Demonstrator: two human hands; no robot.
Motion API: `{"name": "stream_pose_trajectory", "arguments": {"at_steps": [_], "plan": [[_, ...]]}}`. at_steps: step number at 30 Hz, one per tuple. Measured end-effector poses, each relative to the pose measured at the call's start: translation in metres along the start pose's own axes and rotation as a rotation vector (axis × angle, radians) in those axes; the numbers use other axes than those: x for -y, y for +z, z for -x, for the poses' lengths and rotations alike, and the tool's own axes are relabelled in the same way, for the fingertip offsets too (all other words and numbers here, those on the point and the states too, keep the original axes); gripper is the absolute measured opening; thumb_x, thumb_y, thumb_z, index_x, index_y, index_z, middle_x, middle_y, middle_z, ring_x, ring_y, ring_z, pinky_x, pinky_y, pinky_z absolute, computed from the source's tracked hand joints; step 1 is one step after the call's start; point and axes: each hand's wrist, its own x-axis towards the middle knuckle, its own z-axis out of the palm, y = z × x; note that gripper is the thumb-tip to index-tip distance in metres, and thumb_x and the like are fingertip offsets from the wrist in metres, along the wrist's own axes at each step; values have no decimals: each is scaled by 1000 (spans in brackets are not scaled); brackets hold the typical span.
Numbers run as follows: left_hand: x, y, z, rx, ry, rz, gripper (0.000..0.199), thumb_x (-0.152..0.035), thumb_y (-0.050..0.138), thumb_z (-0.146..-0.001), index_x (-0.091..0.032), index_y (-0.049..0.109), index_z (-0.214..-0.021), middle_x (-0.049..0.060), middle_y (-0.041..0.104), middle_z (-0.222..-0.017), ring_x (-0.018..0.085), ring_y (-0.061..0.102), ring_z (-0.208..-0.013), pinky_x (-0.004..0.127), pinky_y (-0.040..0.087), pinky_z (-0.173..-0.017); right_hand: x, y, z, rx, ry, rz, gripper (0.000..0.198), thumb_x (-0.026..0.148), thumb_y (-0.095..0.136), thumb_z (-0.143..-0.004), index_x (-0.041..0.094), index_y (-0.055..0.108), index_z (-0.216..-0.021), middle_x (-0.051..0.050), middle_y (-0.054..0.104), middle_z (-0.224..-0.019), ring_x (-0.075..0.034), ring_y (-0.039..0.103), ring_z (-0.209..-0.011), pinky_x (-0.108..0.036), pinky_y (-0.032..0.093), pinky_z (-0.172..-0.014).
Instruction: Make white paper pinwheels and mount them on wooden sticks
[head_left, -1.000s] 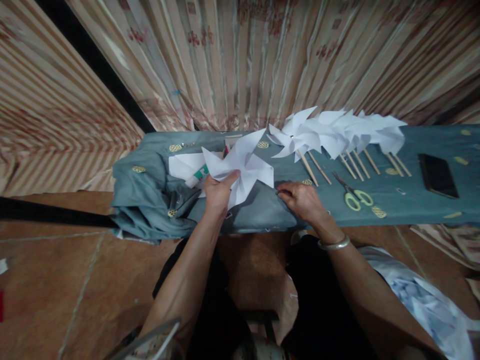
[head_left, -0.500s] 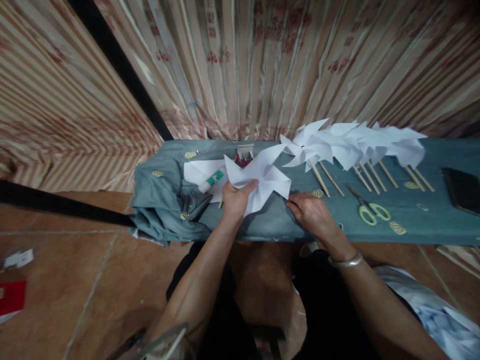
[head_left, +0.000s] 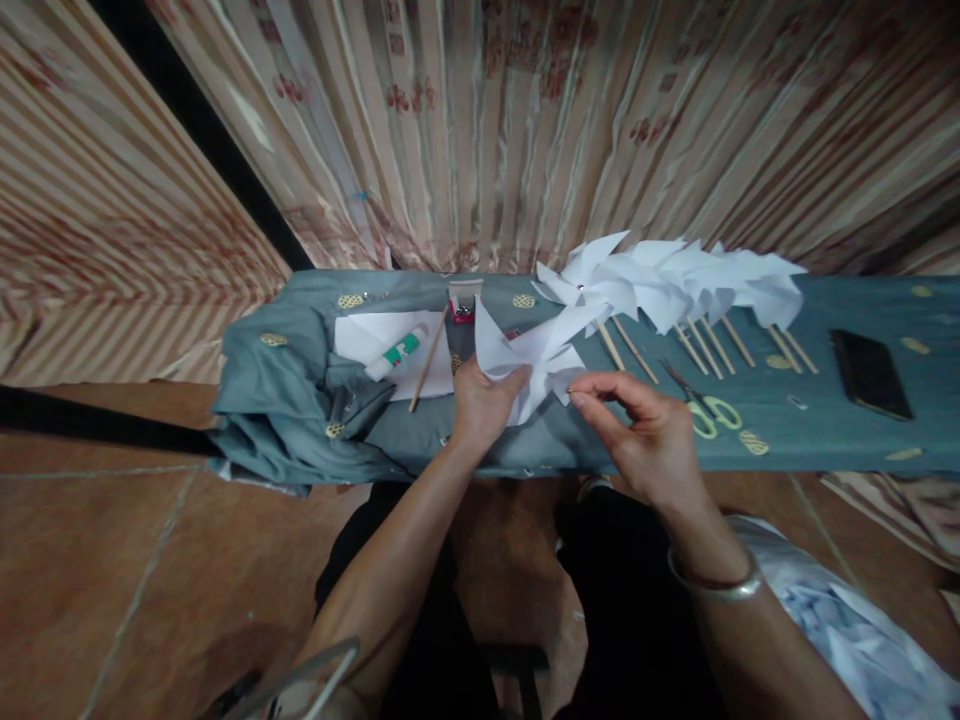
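A white paper pinwheel (head_left: 536, 350) is gripped between the thumb and fingers of my left hand (head_left: 481, 402), over the front part of the cloth. Just right of its lower blade, my right hand (head_left: 649, 425) pinches thumb and forefinger together. A tiny dark thing shows at those fingertips, too small to name. Left of the pinwheel a wooden stick (head_left: 430, 362) lies on white paper (head_left: 360, 335), beside a white and green glue stick (head_left: 396, 353). Behind the pinwheel stands a small open red box (head_left: 462, 312) with shiny bits inside.
Several white pinwheels (head_left: 660, 280) on wooden sticks lie overlapped at the back right. Green-handled scissors (head_left: 705, 408) and a dark phone (head_left: 870, 373) rest on the grey-green cloth (head_left: 795, 440). A striped curtain (head_left: 450, 130) hangs behind.
My right hand has risen from the cloth and now pinches beside the pinwheel's blade. The pinwheel has shifted right and turned a little, uncovering the stick. The whole view has swung slightly right.
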Motion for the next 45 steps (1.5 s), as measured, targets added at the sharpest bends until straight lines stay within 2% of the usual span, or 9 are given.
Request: {"name": "stream_pose_trajectory", "arguments": {"at_steps": [2,4,6,8,12,15,24,32,45], "plan": [[0,2,1,11,10,-36,32,-17,74,-63,-13,72,-95,8,76,-97,22,71,-88,31,54,-81,-2,3,-3,-39,-75,61,9,28,61,-87,24,69,-87,-4,71,-97,-21,65,-95,-39,50,-89],[2,3,2,21,20,-70,31,-17,73,-65,-12,71,-95,9,76,-99,22,71,-90,33,55,-83,-6,6,-5,-74,-116,98,8,29,62,-86,24,69,-85,-5,65,-119,-24,60,-112,-45,45,-99],[3,4,3,29,30,-99,31,-18,73,-66,-12,71,-96,10,75,-101,24,71,-92,35,54,-84,-11,9,-8,-95,-121,108,9,31,64,-84,24,69,-82,-4,51,-140,-27,49,-128,-49,39,-107],[5,5,4,42,41,-123,33,-19,73,-68,-11,71,-100,11,75,-103,24,70,-94,36,54,-85,-15,12,-9,-100,-112,103,10,31,64,-84,24,69,-81,-2,43,-148,-28,37,-139,-52,30,-113],[6,8,7,81,55,-146,37,-18,73,-69,-13,69,-105,10,75,-103,23,70,-94,34,54,-86,-22,17,-9,-93,-87,97,10,31,64,-84,24,70,-80,0,40,-151,-28,24,-146,-55,18,-118],[7,9,8,96,55,-151,35,-17,73,-69,-14,69,-104,8,75,-103,21,71,-93,31,54,-84,-24,17,-10,-96,-73,98,9,32,65,-83,25,70,-80,1,39,-152,-29,20,-147,-56,16,-118],[8,10,11,77,39,-92,29,-17,76,-65,-15,72,-94,7,76,-98,23,71,-90,30,54,-80,-29,15,-12,-48,-38,67,10,33,65,-82,25,70,-78,0,43,-149,-28,25,-145,-54,22,-117],[7,10,12,100,51,-99,31,-17,74,-67,-15,71,-99,6,76,-98,22,71,-89,30,54,-80,-30,16,-12,-29,-6,24,9,32,66,-81,24,70,-78,-2,45,-148,-27,27,-145,-52,17,-119],[4,10,14,94,29,-97,28,-15,75,-66,-15,72,-94,7,76,-95,21,71,-84,29,54,-78,-31,17,-12,-27,-1,-19,11,34,66,-81,24,69,-79,-3,47,-146,-27,32,-142,-53,21,-117]]}}
